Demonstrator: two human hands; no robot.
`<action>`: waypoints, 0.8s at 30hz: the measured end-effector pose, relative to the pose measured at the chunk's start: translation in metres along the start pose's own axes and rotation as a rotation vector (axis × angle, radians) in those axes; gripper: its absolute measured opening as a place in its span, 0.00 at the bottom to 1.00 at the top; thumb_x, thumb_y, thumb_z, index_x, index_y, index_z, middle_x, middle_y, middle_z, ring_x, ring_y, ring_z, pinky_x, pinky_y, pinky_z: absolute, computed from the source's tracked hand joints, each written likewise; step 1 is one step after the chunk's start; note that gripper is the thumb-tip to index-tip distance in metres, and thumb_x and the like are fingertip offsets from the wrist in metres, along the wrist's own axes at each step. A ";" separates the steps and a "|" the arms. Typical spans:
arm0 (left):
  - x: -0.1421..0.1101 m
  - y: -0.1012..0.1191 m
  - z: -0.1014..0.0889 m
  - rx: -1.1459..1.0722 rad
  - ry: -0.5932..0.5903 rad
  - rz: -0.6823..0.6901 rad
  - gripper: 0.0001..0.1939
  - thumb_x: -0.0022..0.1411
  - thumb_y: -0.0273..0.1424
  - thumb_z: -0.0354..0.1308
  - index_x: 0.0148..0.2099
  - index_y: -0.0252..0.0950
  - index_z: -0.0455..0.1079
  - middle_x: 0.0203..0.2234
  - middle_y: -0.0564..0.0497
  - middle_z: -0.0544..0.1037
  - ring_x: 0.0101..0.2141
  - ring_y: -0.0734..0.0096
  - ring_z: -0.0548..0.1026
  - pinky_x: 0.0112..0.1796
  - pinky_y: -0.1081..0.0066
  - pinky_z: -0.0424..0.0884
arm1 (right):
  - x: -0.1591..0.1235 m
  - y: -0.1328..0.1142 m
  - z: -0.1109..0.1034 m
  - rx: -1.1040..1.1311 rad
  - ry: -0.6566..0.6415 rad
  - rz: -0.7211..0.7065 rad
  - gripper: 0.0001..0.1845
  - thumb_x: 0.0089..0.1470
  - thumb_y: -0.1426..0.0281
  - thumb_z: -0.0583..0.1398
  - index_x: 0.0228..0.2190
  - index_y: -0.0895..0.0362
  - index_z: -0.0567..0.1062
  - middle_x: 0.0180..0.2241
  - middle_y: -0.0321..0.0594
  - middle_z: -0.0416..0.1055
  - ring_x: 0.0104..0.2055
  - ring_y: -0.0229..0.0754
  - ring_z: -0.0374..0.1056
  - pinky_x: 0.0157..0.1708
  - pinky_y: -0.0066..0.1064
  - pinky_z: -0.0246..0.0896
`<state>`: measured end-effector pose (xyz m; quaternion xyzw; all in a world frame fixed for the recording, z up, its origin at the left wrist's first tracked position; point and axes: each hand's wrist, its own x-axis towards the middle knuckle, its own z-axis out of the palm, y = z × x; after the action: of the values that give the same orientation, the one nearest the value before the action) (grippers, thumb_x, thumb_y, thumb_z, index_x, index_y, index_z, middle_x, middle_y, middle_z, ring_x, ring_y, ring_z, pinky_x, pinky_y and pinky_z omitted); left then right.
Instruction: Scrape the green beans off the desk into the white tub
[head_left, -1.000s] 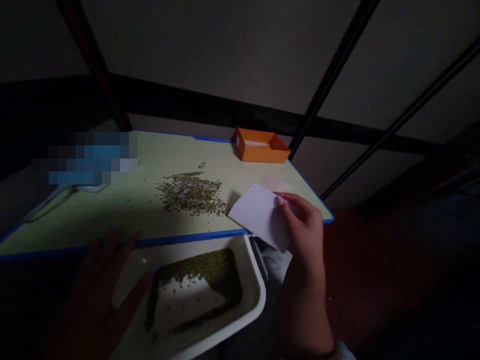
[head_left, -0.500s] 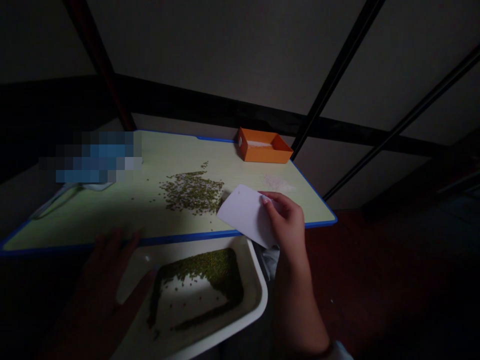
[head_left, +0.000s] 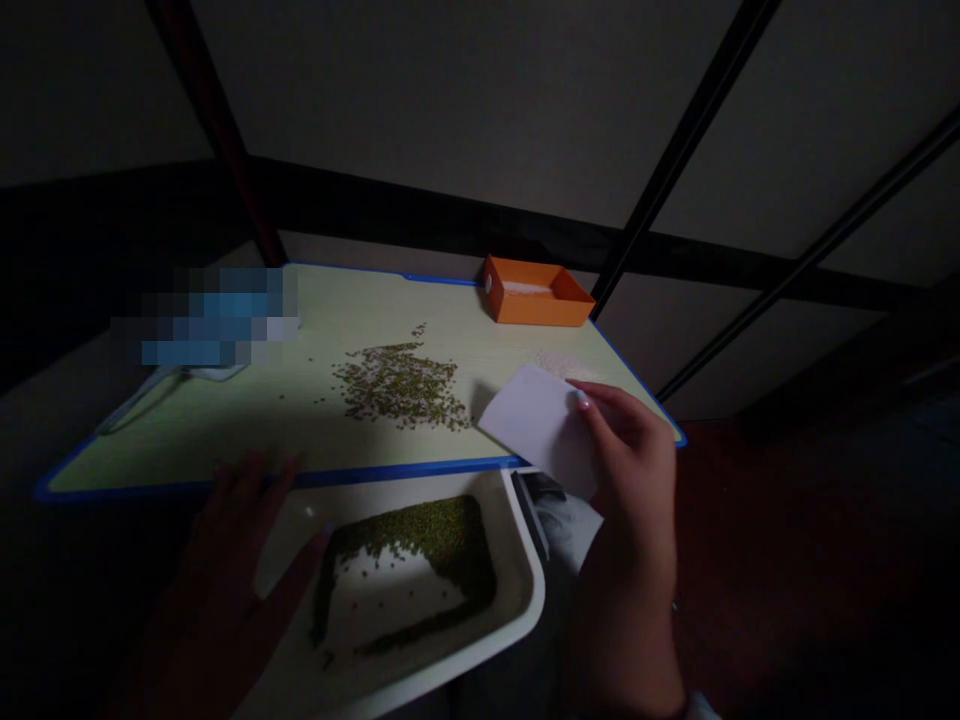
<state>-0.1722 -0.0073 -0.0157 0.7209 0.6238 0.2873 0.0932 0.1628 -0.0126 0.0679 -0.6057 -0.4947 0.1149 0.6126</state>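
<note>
My right hand (head_left: 634, 450) pinches a stiff white card (head_left: 536, 420), tilted over the table's front edge. The card's left corner is close to the right side of a loose spread of small green beans (head_left: 397, 385), which look like mung beans. Partly behind the card lies a patch of fine white grains (head_left: 562, 362). Below the table edge sits a white tray (head_left: 529, 600) with more green beans (head_left: 450, 540) along its sides and far end. My left hand (head_left: 232, 570), dim and with fingers spread, is at the tray's left side, fingertips near the table edge.
An orange open box (head_left: 544, 310) with white grains inside stands at the table's back right. At the left is a pixelated blue object (head_left: 225, 315) with a pale handle-like part. The table (head_left: 337, 300) has a blue rim, and a panelled wall rises behind it.
The card in my right hand has moved right, away from the bean spread and closer over the white grains. My left hand stays by the tray; the whole view has shifted slightly.
</note>
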 end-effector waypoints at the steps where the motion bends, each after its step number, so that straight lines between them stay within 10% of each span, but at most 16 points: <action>1: 0.000 -0.001 0.000 0.003 0.002 0.010 0.34 0.59 0.54 0.40 0.66 0.51 0.47 0.69 0.55 0.46 0.68 0.60 0.43 0.66 0.43 0.49 | 0.000 0.000 -0.004 -0.056 0.047 -0.012 0.08 0.54 0.65 0.62 0.36 0.54 0.80 0.37 0.41 0.80 0.39 0.44 0.75 0.40 0.37 0.69; 6: -0.001 -0.006 0.002 0.031 0.021 0.036 0.32 0.60 0.52 0.41 0.66 0.54 0.46 0.69 0.57 0.45 0.69 0.60 0.43 0.65 0.41 0.51 | -0.010 -0.012 -0.007 -0.162 0.030 -0.091 0.06 0.56 0.65 0.61 0.33 0.54 0.76 0.32 0.39 0.78 0.33 0.40 0.73 0.30 0.29 0.66; 16: 0.000 -0.009 0.004 0.035 0.045 0.060 0.32 0.61 0.50 0.42 0.66 0.57 0.44 0.69 0.59 0.45 0.68 0.59 0.43 0.65 0.40 0.52 | -0.040 -0.043 -0.002 -0.266 -0.521 -0.289 0.07 0.61 0.69 0.56 0.30 0.52 0.72 0.29 0.37 0.76 0.31 0.39 0.72 0.31 0.28 0.64; 24: 0.001 -0.015 0.007 0.051 0.080 0.117 0.31 0.62 0.47 0.44 0.65 0.62 0.41 0.69 0.64 0.44 0.68 0.60 0.43 0.66 0.40 0.50 | -0.041 -0.045 -0.009 -0.373 -0.595 -0.280 0.08 0.59 0.73 0.55 0.32 0.51 0.73 0.31 0.38 0.77 0.33 0.40 0.72 0.34 0.29 0.64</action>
<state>-0.1806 -0.0016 -0.0284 0.7462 0.5909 0.3049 0.0325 0.1287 -0.0592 0.0895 -0.5735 -0.7415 0.1086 0.3310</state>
